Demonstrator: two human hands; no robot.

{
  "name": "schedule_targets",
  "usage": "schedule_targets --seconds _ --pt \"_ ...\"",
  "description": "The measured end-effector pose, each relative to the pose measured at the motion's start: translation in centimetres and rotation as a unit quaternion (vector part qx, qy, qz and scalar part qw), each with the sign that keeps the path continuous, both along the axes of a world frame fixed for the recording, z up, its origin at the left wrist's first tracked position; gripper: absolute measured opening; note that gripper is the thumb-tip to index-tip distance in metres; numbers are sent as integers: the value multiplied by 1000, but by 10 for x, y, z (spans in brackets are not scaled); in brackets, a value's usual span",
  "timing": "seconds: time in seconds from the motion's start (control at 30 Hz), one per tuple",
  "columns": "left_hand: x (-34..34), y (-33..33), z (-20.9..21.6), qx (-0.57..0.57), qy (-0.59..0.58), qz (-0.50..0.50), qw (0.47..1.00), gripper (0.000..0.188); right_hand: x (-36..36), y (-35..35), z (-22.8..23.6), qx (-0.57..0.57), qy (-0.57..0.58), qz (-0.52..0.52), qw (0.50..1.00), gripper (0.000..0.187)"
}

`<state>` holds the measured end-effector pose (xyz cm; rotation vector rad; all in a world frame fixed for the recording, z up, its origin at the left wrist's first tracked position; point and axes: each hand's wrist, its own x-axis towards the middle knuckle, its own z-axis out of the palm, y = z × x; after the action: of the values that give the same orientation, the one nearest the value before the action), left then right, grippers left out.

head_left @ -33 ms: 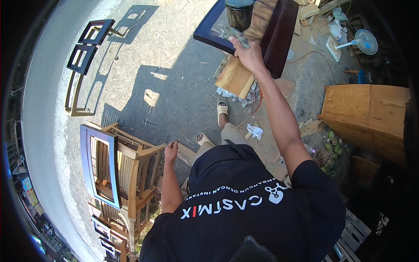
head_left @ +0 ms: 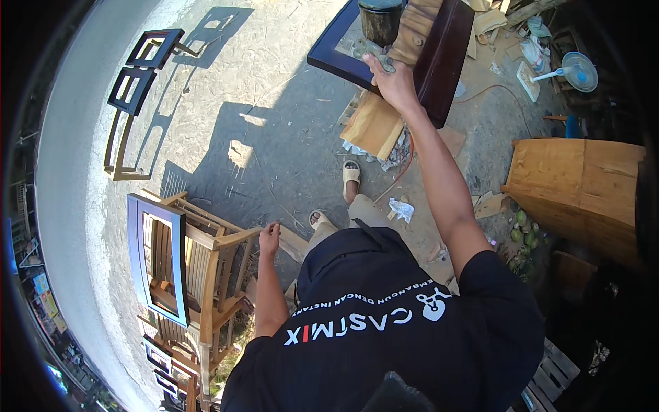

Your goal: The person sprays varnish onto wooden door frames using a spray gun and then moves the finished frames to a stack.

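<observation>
My right hand (head_left: 397, 88) reaches far forward, its fingers closed on a crumpled grey-green rag (head_left: 371, 51). The rag rests at the near side of a dark, glossy wooden frame (head_left: 328, 58). Just beyond the rag stands a dark, stained can (head_left: 379, 24), beside a brown grained wooden surface (head_left: 416, 34). Along its right runs a dark reddish-brown panel (head_left: 443, 65). My left hand (head_left: 270, 238) is low at my left with curled fingers, close to the end of a wooden bench's rail (head_left: 240, 237); whatever may be inside it is hidden.
A dark-framed piece (head_left: 180, 261) leans on the slatted bench at left. Two dark-seated stools (head_left: 132, 89) stand farther off. At right are a wooden cabinet (head_left: 576, 178), a fan (head_left: 578, 71), green fruits (head_left: 525, 233) and a cable (head_left: 491, 88). A pale board (head_left: 373, 127) lies below the frame.
The view has shifted slightly, so the far things sit a little lower and to the right. My right hand stays on the rag; my left hand looks unchanged.
</observation>
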<state>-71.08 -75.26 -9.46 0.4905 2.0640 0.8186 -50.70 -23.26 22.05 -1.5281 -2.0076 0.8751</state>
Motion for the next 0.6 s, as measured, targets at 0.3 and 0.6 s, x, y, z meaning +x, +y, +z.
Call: schedule_targets --seconds 0.3,0.6 --pt "75 -18 2 -104 -61 93 988 33 -26 95 12 88 -32 -17 995 67" --pt "38 3 -12 -156 -110 23 981 35 -20 24 31 -123 40 79 988 60"
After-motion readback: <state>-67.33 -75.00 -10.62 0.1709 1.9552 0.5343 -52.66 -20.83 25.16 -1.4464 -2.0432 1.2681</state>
